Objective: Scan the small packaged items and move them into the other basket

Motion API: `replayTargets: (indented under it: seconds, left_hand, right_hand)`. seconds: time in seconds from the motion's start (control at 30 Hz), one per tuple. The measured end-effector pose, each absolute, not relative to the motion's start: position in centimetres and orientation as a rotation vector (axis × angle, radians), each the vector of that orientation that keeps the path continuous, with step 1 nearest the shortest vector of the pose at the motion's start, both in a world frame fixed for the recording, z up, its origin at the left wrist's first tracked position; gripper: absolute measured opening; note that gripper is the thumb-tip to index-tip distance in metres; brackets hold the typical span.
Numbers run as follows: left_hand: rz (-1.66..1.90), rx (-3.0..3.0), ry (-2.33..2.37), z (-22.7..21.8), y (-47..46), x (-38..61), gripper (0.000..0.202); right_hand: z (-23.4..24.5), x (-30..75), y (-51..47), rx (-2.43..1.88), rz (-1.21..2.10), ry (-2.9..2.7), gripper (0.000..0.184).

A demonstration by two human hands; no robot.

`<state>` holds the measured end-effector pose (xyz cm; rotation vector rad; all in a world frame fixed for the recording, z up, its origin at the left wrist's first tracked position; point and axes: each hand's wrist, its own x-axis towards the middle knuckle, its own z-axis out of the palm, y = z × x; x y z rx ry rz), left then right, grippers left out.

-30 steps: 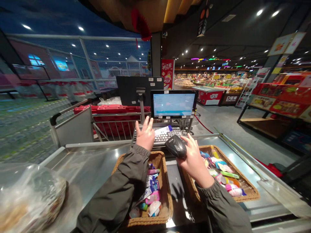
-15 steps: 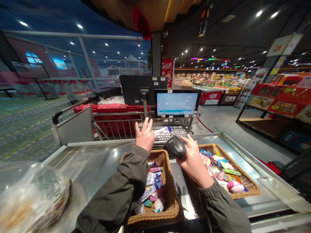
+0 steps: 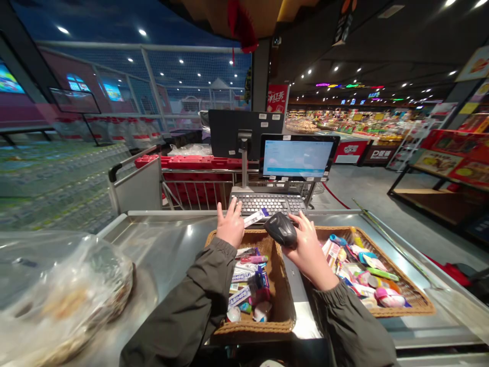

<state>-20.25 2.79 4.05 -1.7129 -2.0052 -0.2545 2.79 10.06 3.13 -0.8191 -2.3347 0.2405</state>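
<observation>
From where I stand, the left hand (image 3: 231, 224) has drawn back from over the keyboard (image 3: 267, 203), so more of the keys show, and it has brought the packet (image 3: 255, 218) down with it. The packet is now past the near edge of the keys, tipped so a printed patch shows, just beside the scanner's nose; whether they touch I can't tell. To my eye, that sets the two up for a reading.

The left hand's fingers are spread wide, the packet apparently pinched on the thumb side, though the grip itself is hidden. The right hand (image 3: 310, 252) is curled round the scanner (image 3: 281, 228), fingertips poking out beyond it.

Counting up: one packet in hand, one scanner, one keyboard, two screens, the lit one (image 3: 297, 159) and the one turned away (image 3: 225, 132). On the worktop (image 3: 168, 244), one big clear bag (image 3: 69, 285) at the left and two baskets, left basket (image 3: 280, 285) and right basket (image 3: 420, 300), both holding small packs too jumbled to count.
</observation>
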Motion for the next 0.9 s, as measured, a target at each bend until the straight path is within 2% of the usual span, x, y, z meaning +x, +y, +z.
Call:
replayTargets:
  seconds: [0.37, 0.7, 0.8, 0.9]
  left_hand:
    - [-0.018, -1.861, -2.174, -1.6, 0.1, -22.3, 0.009]
    - [0.169, -1.981, -2.284, -4.3, -0.7, -22.7, 0.017]
    - [0.140, -2.005, -2.285, -4.4, -0.6, -22.6, 0.029]
    - [0.004, -2.027, -2.225, -3.7, 0.1, -21.9, 0.029]
  right_hand:
    - [2.8, 0.4, 8.6, -0.803, 0.326, -2.386, 0.039]
    - [2.2, -0.3, 8.6, -0.815, 0.338, -2.425, 0.043]
    - [2.5, 0.0, 8.6, -0.813, 0.333, -2.408, 0.042]
    - [2.8, 0.6, 8.8, -0.825, 0.318, -2.388, 0.041]
